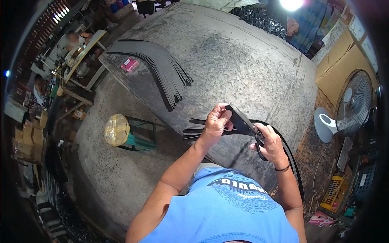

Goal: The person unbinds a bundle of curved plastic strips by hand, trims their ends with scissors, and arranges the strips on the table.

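At the worktop, the left hand pinches a black strip left of the scissors; the right hand grips their handles, blades seemingly slanting along the strip.

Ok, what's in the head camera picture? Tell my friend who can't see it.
A person in a blue top holds a black piece in the left hand and scissors in the right hand. The big worn table also bears spread dark strips and a small pink packet; a green-legged stool stands beside it.
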The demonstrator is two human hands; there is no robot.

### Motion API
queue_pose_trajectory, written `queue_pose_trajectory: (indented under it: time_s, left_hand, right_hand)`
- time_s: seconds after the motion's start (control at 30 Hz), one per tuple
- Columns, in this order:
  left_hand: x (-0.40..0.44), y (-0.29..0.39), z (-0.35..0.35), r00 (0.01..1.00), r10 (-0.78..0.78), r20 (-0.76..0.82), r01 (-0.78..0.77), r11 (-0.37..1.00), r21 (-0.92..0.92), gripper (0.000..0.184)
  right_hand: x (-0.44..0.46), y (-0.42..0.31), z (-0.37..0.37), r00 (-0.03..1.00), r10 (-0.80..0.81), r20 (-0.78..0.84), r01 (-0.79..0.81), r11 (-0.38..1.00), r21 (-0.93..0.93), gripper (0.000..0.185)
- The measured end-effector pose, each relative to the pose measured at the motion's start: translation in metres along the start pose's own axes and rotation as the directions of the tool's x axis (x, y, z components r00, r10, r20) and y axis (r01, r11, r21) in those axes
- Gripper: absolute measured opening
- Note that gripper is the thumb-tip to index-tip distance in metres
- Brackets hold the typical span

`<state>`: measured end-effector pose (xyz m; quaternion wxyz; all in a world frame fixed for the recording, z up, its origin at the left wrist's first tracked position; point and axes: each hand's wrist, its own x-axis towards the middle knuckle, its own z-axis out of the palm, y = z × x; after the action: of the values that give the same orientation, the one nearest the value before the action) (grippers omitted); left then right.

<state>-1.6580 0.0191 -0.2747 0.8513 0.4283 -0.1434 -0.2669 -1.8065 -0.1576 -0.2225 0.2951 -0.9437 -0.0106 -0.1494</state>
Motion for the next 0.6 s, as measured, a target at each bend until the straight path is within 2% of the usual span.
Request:
queue_pose_trajectory:
  time_s: [0.23, 0.6]
  left_hand:
    - [-0.0031, 0.0026, 0.0045, 0.999, -0.034, 0.032, 0.034, 0.999, -0.003, 0.012]
    - [-0.0019, -0.0001, 0.0036, 0.999, 0.009, 0.048, -0.009, 1.0, -0.015, 0.01]
  right_hand:
    - [0.0055, -0.0045, -0.0054, 0.999, 0.001, 0.037, 0.001, 0.999, -0.052, 0.074]
    - [0.007, -0.0089, -0.0075, 0.999, 0.007, 0.046, -0.001, 0.992, -0.127, 0.072]
